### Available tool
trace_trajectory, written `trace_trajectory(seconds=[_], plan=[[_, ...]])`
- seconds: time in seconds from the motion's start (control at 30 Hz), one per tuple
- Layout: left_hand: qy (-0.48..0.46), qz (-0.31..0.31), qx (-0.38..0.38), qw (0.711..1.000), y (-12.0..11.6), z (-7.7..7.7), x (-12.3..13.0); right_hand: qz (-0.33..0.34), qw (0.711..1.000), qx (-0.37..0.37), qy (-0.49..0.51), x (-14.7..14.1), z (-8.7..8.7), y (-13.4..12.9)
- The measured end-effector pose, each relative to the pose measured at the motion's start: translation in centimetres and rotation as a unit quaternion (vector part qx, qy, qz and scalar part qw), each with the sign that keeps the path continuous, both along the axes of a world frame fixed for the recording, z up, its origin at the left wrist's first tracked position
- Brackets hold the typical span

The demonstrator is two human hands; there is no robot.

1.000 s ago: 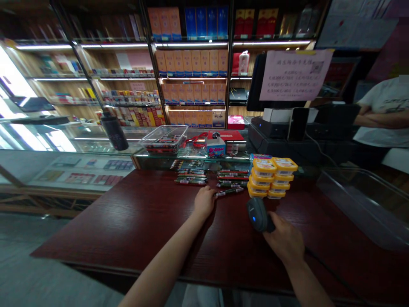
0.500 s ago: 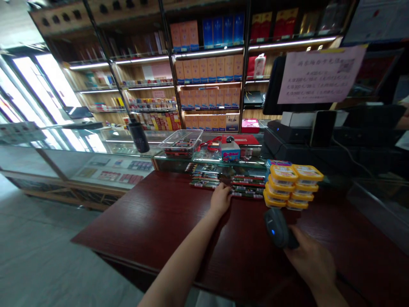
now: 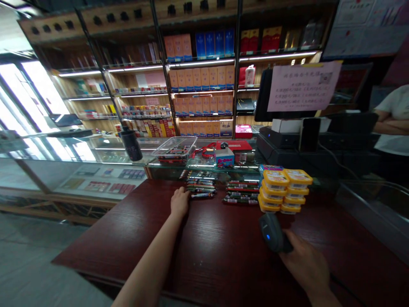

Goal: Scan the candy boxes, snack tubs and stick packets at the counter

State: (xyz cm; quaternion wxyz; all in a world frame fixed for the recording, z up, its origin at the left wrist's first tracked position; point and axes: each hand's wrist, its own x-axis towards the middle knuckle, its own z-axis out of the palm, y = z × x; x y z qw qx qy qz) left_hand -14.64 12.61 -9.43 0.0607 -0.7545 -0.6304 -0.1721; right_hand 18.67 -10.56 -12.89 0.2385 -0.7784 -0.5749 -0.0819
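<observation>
1. Pen [image 3: 203, 195] lies sideways, just right of my left hand [image 3: 180, 201], the nearer one; can't tell if those fingers are pinching it.
2. My right hand [image 3: 305, 260] is wrapped round the scanner [image 3: 271, 230].

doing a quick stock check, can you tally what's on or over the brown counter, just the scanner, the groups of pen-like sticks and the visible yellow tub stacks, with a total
Scanner: 1
Groups of pen-like sticks: 2
Stacks of yellow tubs: 2
Total: 5
</observation>
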Motion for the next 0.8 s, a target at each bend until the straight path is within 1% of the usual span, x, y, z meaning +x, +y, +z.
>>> trace_trajectory(seconds=[0.13, 0.2, 0.23, 0.3, 0.33, 0.43, 0.5, 0.57, 0.67, 0.73, 0.8], plan=[[-0.034, -0.045, -0.01, 0.998, -0.6, 0.1, -2.1, -0.003, 1.0, -0.019, 0.005, 0.0, 0.1, 0.1], [-0.051, -0.096, -0.026, 0.994, -1.5, 0.2, -2.1, -0.006, 1.0, -0.021, 0.001, 0.1, 0.2, 0.1], [-0.054, -0.127, -0.037, 0.99, -2.1, 0.2, -1.7, -0.003, 1.0, -0.017, -0.003, 0.1, 0.2, 0.1], [-0.047, -0.181, -0.059, 0.981, -3.6, 0.3, 0.0, 0.001, 1.0, -0.004, -0.01, 0.1, 0.2, 0.1], [-0.042, -0.195, -0.068, 0.978, -4.3, 0.3, 1.1, 0.004, 1.0, 0.002, -0.014, 0.1, 0.2, 0.1], [-0.054, -0.223, -0.09, 0.969, -6.2, -0.2, 5.0, 0.011, 1.0, 0.001, -0.015, -0.1, 0.5, 0.0], [-0.082, -0.217, -0.093, 0.968, -7.1, -0.7, 7.0, 0.02, 1.0, -0.016, 0.002, -0.4, 1.0, 0.0], [-0.109, -0.195, -0.083, 0.971, -7.6, -1.1, 8.2, 0.029, 0.998, -0.03, 0.044, -0.8, 1.6, 0.0], [-0.133, -0.188, -0.06, 0.971, -8.2, -1.7, 8.5, 0.066, 0.985, -0.024, 0.158, -1.6, 2.5, 0.0], [-0.147, -0.202, -0.049, 0.967, -8.6, -1.9, 8.2, 0.105, 0.963, -0.009, 0.249, -2.3, 2.9, 0.0], [-0.156, -0.206, -0.043, 0.965, -8.9, -2.1, 7.9, 0.13, 0.938, -0.007, 0.323, -3.1, 3.0, -0.1]])
